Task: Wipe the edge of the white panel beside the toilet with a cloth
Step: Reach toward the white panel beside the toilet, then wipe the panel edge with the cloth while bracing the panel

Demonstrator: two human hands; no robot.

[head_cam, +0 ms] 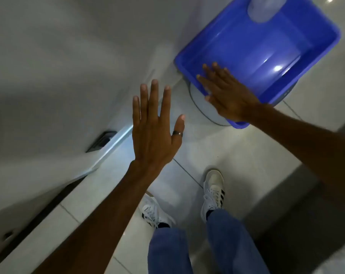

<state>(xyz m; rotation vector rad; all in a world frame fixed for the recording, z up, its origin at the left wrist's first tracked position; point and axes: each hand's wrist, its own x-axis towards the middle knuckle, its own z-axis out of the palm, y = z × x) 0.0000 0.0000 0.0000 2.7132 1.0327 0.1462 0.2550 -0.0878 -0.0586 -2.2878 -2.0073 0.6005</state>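
White panel (49,76), smooth and glossy, fills the left side of the head view, its lower edge (112,143) running diagonally from near left toward the middle, just above the pale tiled floor (236,159). Dark vent-like slot (101,141) set close to that edge. No cloth visible anywhere in view.

Left hand (153,133), bare, fingers spread apart and flat, empty, hovering near the panel's edge with a dark ring (177,133) on the thumb. Right hand (225,91), also flat with fingers apart, empty, reaching far right over the near rim of a blue rectangular plastic basin (266,56). Basin sitting on a round pale object, possibly the toilet; cannot tell for sure. Translucent container (264,8) resting at the basin's far end. White sneakers with dark stripes (213,192) and blue jeans (187,250) at the near bottom.

Likely stage: before any wiping, cloth yet to be fetched.

Risks from here: tipping or sliding the basin off its round perch if pressed on its rim; spilling any water it holds onto glossy tile underfoot; bare-palm smearing of the panel without a cloth.
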